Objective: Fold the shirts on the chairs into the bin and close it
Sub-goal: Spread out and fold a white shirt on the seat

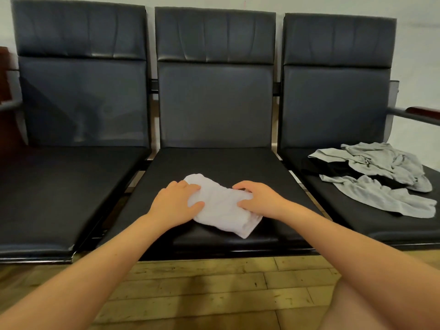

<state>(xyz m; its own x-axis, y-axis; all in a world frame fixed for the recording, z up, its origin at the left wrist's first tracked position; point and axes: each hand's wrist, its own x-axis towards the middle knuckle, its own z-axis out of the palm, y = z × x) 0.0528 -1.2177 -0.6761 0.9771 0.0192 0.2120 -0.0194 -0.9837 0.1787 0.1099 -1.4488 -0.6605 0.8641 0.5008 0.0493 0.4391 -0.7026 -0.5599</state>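
Shirts are spread over two of three joined dark chairs; no bin shows in view. One white shirt [222, 207], folded into a compact bundle, lies on the middle seat [238, 163], its long axis running diagonally from far left to near right. The left hand [175, 202] and the right hand [258, 197] press on its two ends with fingers curled onto the cloth. Crumpled grey shirts [378, 172] and a black garment [333, 167] lie on the right seat [357, 210], above a wooden floor [202, 287].
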